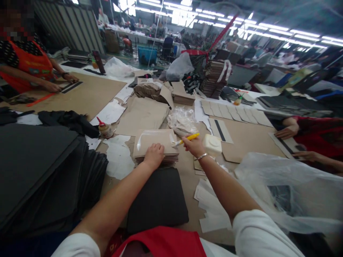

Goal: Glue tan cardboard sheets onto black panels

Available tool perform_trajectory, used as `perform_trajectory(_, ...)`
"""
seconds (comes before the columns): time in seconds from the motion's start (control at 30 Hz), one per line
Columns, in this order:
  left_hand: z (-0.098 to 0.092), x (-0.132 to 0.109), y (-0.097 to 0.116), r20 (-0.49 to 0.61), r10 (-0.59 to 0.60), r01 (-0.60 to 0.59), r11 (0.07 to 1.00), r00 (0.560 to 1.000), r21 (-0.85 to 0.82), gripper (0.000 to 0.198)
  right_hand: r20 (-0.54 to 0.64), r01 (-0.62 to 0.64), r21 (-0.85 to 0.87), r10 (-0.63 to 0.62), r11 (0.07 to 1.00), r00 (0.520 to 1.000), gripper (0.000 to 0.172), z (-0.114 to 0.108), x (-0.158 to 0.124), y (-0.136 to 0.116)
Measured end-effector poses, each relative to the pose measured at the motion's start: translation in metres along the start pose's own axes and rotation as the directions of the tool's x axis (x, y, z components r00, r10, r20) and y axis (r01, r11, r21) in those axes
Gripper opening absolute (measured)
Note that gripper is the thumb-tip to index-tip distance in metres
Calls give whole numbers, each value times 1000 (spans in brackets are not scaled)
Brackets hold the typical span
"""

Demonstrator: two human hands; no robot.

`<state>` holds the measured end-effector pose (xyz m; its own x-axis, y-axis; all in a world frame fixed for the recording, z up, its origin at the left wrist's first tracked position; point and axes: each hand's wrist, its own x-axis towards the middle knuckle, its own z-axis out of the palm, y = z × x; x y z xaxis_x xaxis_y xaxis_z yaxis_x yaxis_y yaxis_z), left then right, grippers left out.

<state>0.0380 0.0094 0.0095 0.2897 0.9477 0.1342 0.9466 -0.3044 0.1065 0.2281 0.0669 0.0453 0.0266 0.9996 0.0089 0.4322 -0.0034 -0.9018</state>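
Note:
My right hand is closed around a yellow-handled brush. Its bristles touch the right edge of the top piece on a stack of brown cardboard pieces. A wet, shiny streak, like glue, runs along that piece's left and far edges. My left hand rests on the near side of the same stack, fingers laid over the top piece and holding nothing. Directly in front of me, a black panel lies nearer than the cardboard. Right of the brush sits a whitish square tub.
A tall pile of black sheets stands at left, near a glue bottle with a red tip. Clear plastic spreads at right. Crumpled clear film lies beyond the stack. Co-workers' hands work at left and others at right.

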Motion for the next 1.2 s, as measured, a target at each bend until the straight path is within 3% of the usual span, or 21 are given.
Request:
perform_trajectory(0.1, -7, 2, 0, 20, 40, -41, 999, 999, 33, 25, -4, -20, 41, 20, 999, 1000, 14, -14, -25, 6)
perform_trajectory(0.3, -12, 10, -10, 120, 65, -67, 998, 991, 8, 32, -215, 6, 320, 66, 947, 974, 37, -32, -48, -2)
perform_trajectory(0.4, -20, 14, -16, 199, 91, -86, 996, 976, -30, 30, -193, 58, 388, 19, 920, 981, 50, -34, -63, -5)
perform_trajectory(0.47, -33, 10, -19, 187, 110, -106, 994, 976, -30, 19, -172, 92, 384, -26, 919, 985, 53, -32, -75, -4)
perform_trajectory(0.5, -43, 6, -21, 121, 99, -97, 995, 988, -24, 14, -166, 109, 374, -49, 921, 985, 53, -29, -82, -4)
perform_trajectory(0.57, -65, -8, -25, -134, 2, -9, 999, 991, -47, 11, -161, 159, 339, -110, 927, 981, 47, -22, -94, -2)
perform_trajectory(0.6, -76, -16, -27, -294, -86, 58, 993, 952, -104, 9, -155, 192, 313, -150, 930, 977, 43, -17, -99, -1)
perform_trajectory(0.63, -86, -25, -29, -436, -196, 117, 973, 878, -201, 7, -144, 226, 278, -192, 934, 971, 38, -11, -103, -1)
perform_trajectory(0.7, -98, -44, -29, -574, -422, 142, 873, 701, -467, 7, -112, 276, 184, -259, 943, 959, 31, 2, -110, -1)
perform_trajectory(0.73, -100, -52, -27, -575, -516, 99, 793, 635, -601, 11, -102, 282, 123, -271, 951, 957, 29, 9, -113, -2)
perform_trajectory(0.77, -98, -61, -23, -545, -589, 37, 698, 597, -715, 16, -100, 275, 58, -269, 960, 958, 27, 16, -116, -3)
perform_trajectory(0.8, -94, -68, -17, -496, -641, -27, 597, 586, -802, 21, -111, 262, -5, -261, 965, 959, 25, 22, -119, -4)
perform_trajectory(0.87, -81, -82, -1, -378, -699, -116, 393, 607, -912, 29, -144, 237, -86, -248, 968, 958, 23, 30, -125, -4)
perform_trajectory(0.97, -63, -100, 27, -203, -741, -142, 145, 640, -979, 39, -181, 237, -59, -244, 970, 953, 21, 33, -134, 0)
perform_trajectory(1.07, -55, -113, 42, -87, -733, -143, -14, 674, -990, 43, -217, 221, 36, -208, 975, 954, 23, 27, -142, 10)
perform_trajectory(1.13, -52, -122, 41, -45, -715, -153, -86, 697, -984, 41, -224, 202, 101, -176, 974, 959, 25, 19, -147, 19)
perform_trajectory(1.2, -45, -137, 32, 4, -727, -156, -153, 687, -976, 35, -204, 197, 130, -168, 972, 964, 26, 8, -154, 31)
